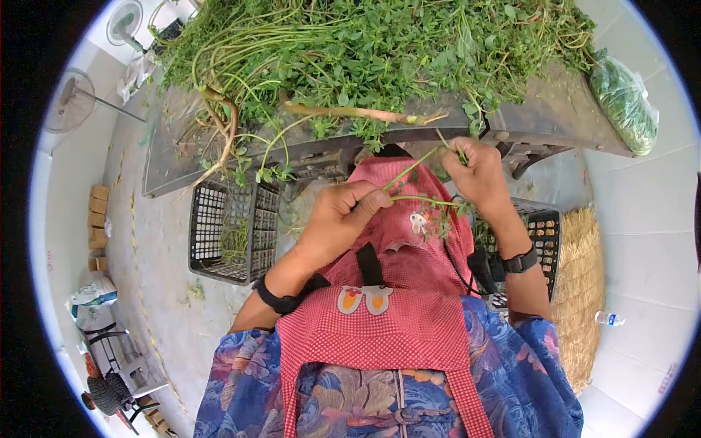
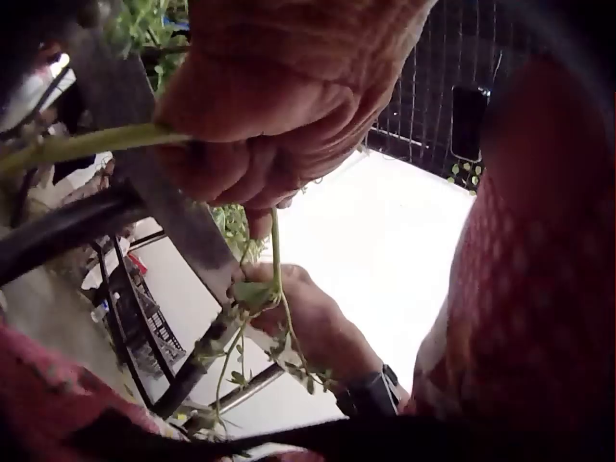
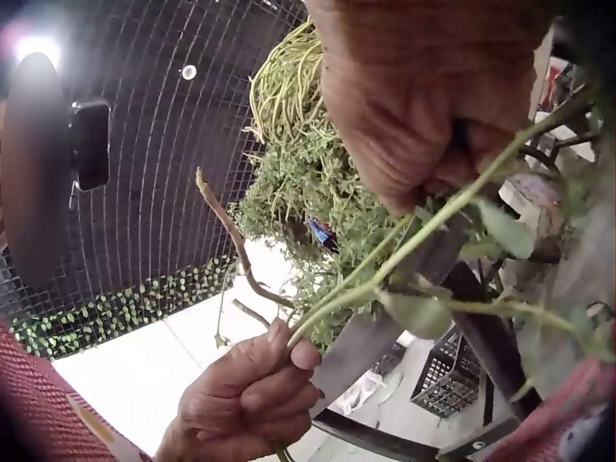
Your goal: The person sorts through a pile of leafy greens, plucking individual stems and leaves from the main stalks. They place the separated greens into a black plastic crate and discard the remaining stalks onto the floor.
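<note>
My left hand [image 1: 337,219] pinches a green leafy stem [image 1: 411,169] between thumb and curled fingers, in front of the red checked apron [image 1: 380,328]. Higher and to the right, my right hand [image 1: 476,174] grips the upper part of this stem near the table edge. A side shoot [image 1: 431,200] with small leaves runs rightward from the left fingers. In the right wrist view the forked stem [image 3: 423,236] stretches between both hands. Past the left hand [image 2: 279,96], the left wrist view shows leafy shoots [image 2: 255,294] hanging before the right hand [image 2: 313,322].
A big heap of leafy stems [image 1: 380,58] covers the dark table [image 1: 555,109]. Thick brownish stalks [image 1: 358,112] lie along its front edge. Black crates [image 1: 255,226] stand below on both sides, a straw bale [image 1: 580,285] at right. A bag of greens [image 1: 624,102] hangs over the right end.
</note>
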Available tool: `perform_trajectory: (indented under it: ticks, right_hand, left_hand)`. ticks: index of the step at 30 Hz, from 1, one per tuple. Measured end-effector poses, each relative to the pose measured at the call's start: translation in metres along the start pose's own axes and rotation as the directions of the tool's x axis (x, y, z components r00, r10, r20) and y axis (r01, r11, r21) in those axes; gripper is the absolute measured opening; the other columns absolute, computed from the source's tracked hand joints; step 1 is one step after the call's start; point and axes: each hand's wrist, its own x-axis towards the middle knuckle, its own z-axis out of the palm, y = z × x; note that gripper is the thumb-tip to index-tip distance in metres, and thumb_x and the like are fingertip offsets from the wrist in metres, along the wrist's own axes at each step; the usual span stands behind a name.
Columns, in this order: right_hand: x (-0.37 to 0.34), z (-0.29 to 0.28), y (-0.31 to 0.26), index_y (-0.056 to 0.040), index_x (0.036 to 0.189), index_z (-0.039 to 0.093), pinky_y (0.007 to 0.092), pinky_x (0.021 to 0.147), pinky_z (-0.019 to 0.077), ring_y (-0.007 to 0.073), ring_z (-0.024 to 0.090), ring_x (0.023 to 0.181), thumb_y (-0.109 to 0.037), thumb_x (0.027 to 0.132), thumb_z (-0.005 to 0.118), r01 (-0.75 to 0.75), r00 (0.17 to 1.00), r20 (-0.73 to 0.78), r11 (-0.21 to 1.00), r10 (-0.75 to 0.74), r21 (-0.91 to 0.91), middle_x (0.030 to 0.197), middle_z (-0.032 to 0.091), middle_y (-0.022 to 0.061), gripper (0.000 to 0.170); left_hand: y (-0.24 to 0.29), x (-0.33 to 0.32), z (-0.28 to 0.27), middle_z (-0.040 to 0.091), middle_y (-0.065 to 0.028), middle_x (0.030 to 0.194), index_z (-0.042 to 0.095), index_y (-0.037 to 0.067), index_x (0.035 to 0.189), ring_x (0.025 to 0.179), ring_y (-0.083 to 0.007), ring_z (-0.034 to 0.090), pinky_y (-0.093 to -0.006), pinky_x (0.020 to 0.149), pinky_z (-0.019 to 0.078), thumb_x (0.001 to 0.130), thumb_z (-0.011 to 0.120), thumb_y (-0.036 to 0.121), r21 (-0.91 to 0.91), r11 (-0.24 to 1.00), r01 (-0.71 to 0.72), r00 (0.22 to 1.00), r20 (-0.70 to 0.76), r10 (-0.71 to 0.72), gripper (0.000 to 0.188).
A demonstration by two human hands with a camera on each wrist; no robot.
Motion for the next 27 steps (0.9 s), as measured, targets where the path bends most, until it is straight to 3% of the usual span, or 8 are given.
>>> perform_trajectory:
  ticks: [2,4,5,7,14,19,23,27]
  right_hand:
    - [0.007,-0.003,0.007,0.0007,0.083,0.061,0.0291,0.051,0.0411,0.0142,0.05,0.052,-0.019,0.083,0.059,-0.151,0.986,-0.039,0.963,0.164,0.224,0.065,0.06,0.0101,0.02]
    - [0.009,-0.009,0.018,-0.0013,0.079,0.059,0.0255,0.041,0.0339,0.0107,0.043,0.045,-0.017,0.086,0.054,-0.386,0.872,0.014,0.669,0.489,0.635,0.064,0.056,0.0063,0.018]
    - [0.009,-0.017,0.023,-0.0013,0.079,0.059,0.0255,0.041,0.0339,0.0107,0.043,0.045,-0.017,0.086,0.054,-0.386,0.875,0.019,0.671,0.485,0.633,0.064,0.056,0.0063,0.018]
    - [0.006,-0.035,0.025,-0.0033,0.082,0.053,0.0201,0.038,0.0291,0.0059,0.04,0.046,-0.018,0.088,0.052,-0.223,0.927,0.122,0.26,0.355,0.939,0.072,0.054,0.006,0.016]
    - [-0.033,-0.062,-0.037,-0.0016,0.084,0.049,0.0187,0.039,0.0308,0.0064,0.043,0.049,-0.021,0.088,0.056,-0.048,0.99,-0.011,0.415,0.139,0.908,0.076,0.053,0.0067,0.021]
    - [-0.049,-0.059,-0.028,-0.0014,0.078,0.053,0.019,0.045,0.038,0.0076,0.047,0.051,-0.015,0.082,0.063,-0.044,0.999,0.034,0.685,0.029,0.727,0.073,0.052,0.0037,0.017]
    - [-0.039,-0.016,-0.018,0.0004,0.105,0.061,0.0221,0.071,0.0465,0.0082,0.056,0.075,-0.009,0.074,0.071,-0.293,0.956,0.17,0.731,0.24,0.616,0.087,0.059,0.0032,0.034]
    - [-0.027,0.002,-0.021,-0.0021,0.116,0.059,0.0233,0.078,0.0452,0.0071,0.056,0.084,-0.01,0.073,0.073,-0.143,0.988,0.066,0.677,0.137,0.722,0.095,0.062,0.0022,0.045]
  left_hand:
    - [0.005,0.0,0.001,0.054,0.0017,0.064,0.065,-0.001,0.09,0.053,-0.0024,0.042,-0.0185,0.05,0.0349,0.093,0.052,0.015,-0.056,0.996,0.069,0.997,-0.013,-0.07,0.021]
    - [0.015,0.001,-0.005,0.051,0.0032,0.06,0.064,0.0,0.09,0.05,-0.0022,0.04,-0.0184,0.049,0.0346,0.093,0.052,0.015,-0.16,0.972,0.171,0.985,0.018,-0.17,0.02]
    - [0.014,0.0,-0.007,0.051,0.0032,0.06,0.064,0.0,0.09,0.05,-0.0022,0.04,-0.0184,0.049,0.0346,0.093,0.052,0.015,-0.16,0.972,0.171,0.985,0.01,-0.172,0.02]
    - [0.01,-0.001,-0.013,0.044,0.0047,0.054,0.062,0.0,0.088,0.047,-0.0022,0.035,-0.0189,0.046,0.0318,0.094,0.051,0.018,-0.331,0.897,0.292,0.951,0.0,-0.309,0.022]
    - [-0.001,0.001,-0.016,0.038,0.0051,0.05,0.06,0.002,0.085,0.043,-0.0025,0.031,-0.0192,0.041,0.0248,0.095,0.048,0.025,-0.465,0.814,0.348,0.913,-0.031,-0.408,0.029]
    - [-0.004,0.002,-0.018,0.04,0.0045,0.05,0.06,0.003,0.085,0.042,-0.0036,0.031,-0.0196,0.04,0.0239,0.095,0.049,0.026,-0.596,0.7,0.394,0.87,-0.005,-0.494,0.027]
    - [-0.001,0.001,-0.016,0.039,0.0044,0.05,0.06,0.002,0.085,0.043,-0.0036,0.031,-0.02,0.04,0.0234,0.095,0.048,0.028,-0.609,0.685,0.4,0.879,0.045,-0.474,0.03]
    - [0.001,0.0,-0.014,0.038,0.0046,0.049,0.06,0.001,0.085,0.043,-0.0036,0.03,-0.0202,0.042,0.023,0.095,0.047,0.03,-0.566,0.715,0.41,0.896,0.102,-0.432,0.033]
